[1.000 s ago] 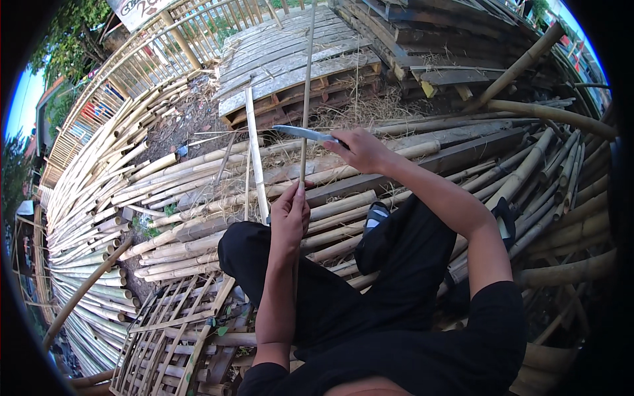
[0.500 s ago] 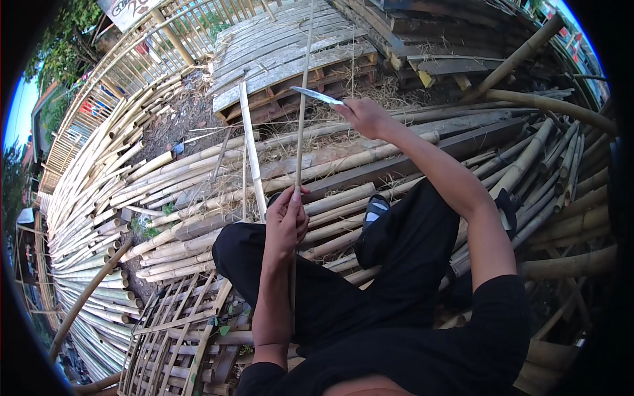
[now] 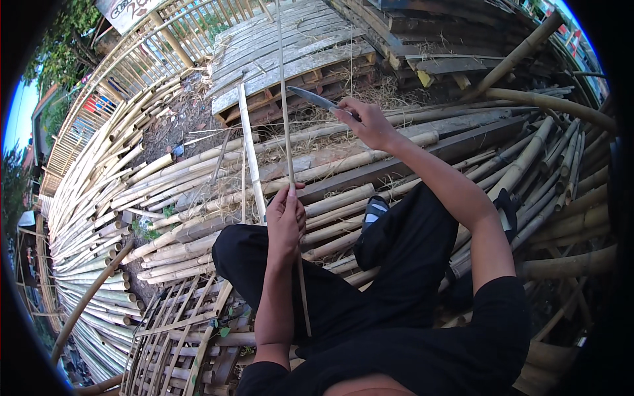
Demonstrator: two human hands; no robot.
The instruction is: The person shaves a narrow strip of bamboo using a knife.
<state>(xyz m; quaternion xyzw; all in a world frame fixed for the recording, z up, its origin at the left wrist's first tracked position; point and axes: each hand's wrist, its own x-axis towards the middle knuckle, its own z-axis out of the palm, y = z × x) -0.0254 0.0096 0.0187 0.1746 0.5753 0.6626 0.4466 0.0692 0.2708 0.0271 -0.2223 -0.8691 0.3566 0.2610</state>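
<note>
A long thin bamboo strip [image 3: 286, 125] runs from over my lap up past the far pallet. My left hand [image 3: 286, 214] is closed round it, a little in front of my knee. In my right hand [image 3: 367, 124] is a knife [image 3: 316, 99], held by its dark handle. The blade points left, and its tip appears at or very close to the strip; contact cannot be made out for sure. A flat, pale bamboo slat [image 3: 251, 148] stands on a slant just left of the strip.
Bamboo poles [image 3: 343, 201] lie under and before my legs, with a larger stack [image 3: 86, 264] at left. Ahead is a wooden pallet [image 3: 264, 72]; stacked planks [image 3: 429, 39] stand to its right. A bamboo lattice [image 3: 172, 336] sits at lower left. Thick poles [image 3: 528, 53] cross at right.
The strip's upper end has swung left and its lower end right across my lap. My right hand has moved slightly right and down, and the knife blade has turned, showing a darker face.
</note>
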